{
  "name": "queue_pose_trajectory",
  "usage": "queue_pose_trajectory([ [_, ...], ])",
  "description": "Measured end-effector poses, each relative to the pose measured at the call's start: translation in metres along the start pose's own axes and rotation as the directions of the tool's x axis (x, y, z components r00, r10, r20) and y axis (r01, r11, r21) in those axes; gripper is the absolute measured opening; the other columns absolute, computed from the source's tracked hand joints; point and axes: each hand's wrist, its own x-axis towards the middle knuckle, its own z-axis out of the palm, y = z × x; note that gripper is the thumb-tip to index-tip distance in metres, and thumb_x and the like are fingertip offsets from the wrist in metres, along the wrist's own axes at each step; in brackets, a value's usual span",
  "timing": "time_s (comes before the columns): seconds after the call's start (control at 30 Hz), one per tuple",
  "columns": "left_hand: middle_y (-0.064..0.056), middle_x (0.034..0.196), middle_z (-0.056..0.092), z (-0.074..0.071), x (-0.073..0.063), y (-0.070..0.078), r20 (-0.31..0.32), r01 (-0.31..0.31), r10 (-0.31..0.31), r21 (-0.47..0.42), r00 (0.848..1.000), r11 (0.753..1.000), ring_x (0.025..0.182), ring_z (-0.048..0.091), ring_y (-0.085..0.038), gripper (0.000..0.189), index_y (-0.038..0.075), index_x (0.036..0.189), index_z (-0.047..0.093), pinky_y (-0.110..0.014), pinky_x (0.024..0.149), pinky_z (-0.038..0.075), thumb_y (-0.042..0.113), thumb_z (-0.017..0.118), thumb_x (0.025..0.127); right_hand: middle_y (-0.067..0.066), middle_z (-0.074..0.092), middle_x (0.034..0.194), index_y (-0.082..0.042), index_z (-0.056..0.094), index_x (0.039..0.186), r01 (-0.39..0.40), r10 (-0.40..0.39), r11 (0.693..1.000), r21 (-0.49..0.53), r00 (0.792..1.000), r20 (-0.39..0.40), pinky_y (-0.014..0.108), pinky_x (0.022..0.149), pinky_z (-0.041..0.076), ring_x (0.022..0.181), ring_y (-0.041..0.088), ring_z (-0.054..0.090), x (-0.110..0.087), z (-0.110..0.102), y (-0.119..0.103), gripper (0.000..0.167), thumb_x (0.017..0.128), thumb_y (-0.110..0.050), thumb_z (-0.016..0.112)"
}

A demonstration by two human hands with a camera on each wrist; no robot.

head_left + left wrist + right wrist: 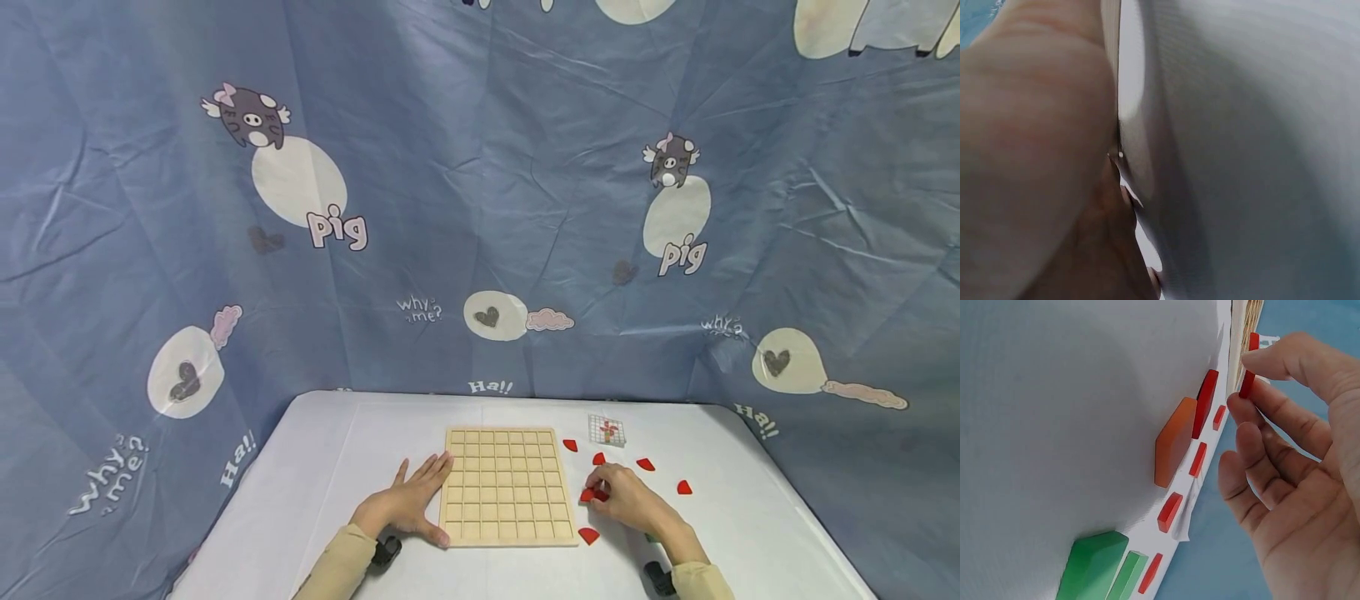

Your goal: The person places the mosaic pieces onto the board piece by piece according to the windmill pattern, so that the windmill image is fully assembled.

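Pinching the red piece [1247, 384] between thumb and finger of the right hand [626, 497], just right of the wooden grid board [510, 487], with the left hand [408, 502] finger-spread at the board's left edge, best grip lightly, avoiding nudging loose red pieces [646, 464] farther right.

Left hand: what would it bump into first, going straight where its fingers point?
Probably the gridded wooden board. The left hand has fingertips at its left edge, so it might push it or slide over it; exact height is unclear.
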Motion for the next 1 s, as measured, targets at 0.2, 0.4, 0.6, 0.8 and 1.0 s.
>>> queue_pose_trajectory([
  [0.2,-0.01,0.164,0.005,0.0,-0.001,-0.001,-0.002,-0.006,0.006,-0.01,1.0,1.0,0.151,0.007,-0.032,0.135,0.008,0.156,0.009,-0.066,0.117,-0.004,0.072,0.074,0.056,-0.007,0.057,0.08,-0.015,0.066,0.09,-0.029,0.029,1.0,0.007,1.0,-0.008,0.02,0.056,0.042,0.072,0.011,0.05,0.002,0.001,-0.001,0.019,0.076,-0.012,0.078],
  [0.4,-0.009,0.164,0.004,0.0,0.0,-0.003,0.001,0.002,-0.002,-0.003,1.0,1.0,0.151,0.006,-0.031,0.135,0.009,0.156,0.009,-0.065,0.117,-0.004,0.072,0.073,0.056,-0.007,0.056,0.079,-0.015,0.065,0.089,-0.014,0.014,1.0,0.002,0.999,-0.037,0.019,0.059,0.043,0.071,0.01,0.05,0.004,0.0,-0.001,0.019,0.075,-0.01,0.078],
  [0.6,-0.009,0.164,0.004,0.0,0.0,-0.003,0.002,-0.002,0.002,-0.005,1.0,1.0,0.151,0.006,-0.031,0.135,0.009,0.156,0.009,-0.066,0.116,-0.005,0.073,0.073,0.056,-0.009,0.056,0.079,-0.018,0.065,0.088,-0.042,0.043,0.999,0.013,0.998,-0.056,0.019,0.061,0.043,0.073,0.008,0.05,0.008,-0.001,-0.003,0.018,0.076,-0.013,0.077],
  [0.8,-0.009,0.164,0.004,0.001,0.0,-0.004,0.002,-0.008,0.008,-0.002,1.0,1.0,0.151,0.006,-0.031,0.135,0.009,0.156,0.008,-0.066,0.116,-0.004,0.073,0.072,0.056,-0.011,0.059,0.083,-0.021,0.068,0.091,-0.001,0.002,1.0,0.02,0.997,-0.081,0.02,0.064,0.046,0.076,0.007,0.051,0.016,-0.001,-0.009,0.016,0.079,-0.013,0.075],
  [1.0,-0.009,0.164,0.004,0.001,0.0,-0.004,-0.007,-0.016,0.016,-0.001,1.0,1.0,0.151,0.006,-0.031,0.135,0.008,0.156,0.009,-0.066,0.116,-0.005,0.073,0.073,0.056,-0.013,0.062,0.087,-0.021,0.07,0.094,0.079,-0.076,0.997,0.02,0.991,-0.112,0.022,0.067,0.049,0.078,0.006,0.054,0.029,-0.001,-0.017,0.015,0.082,-0.014,0.074],
])
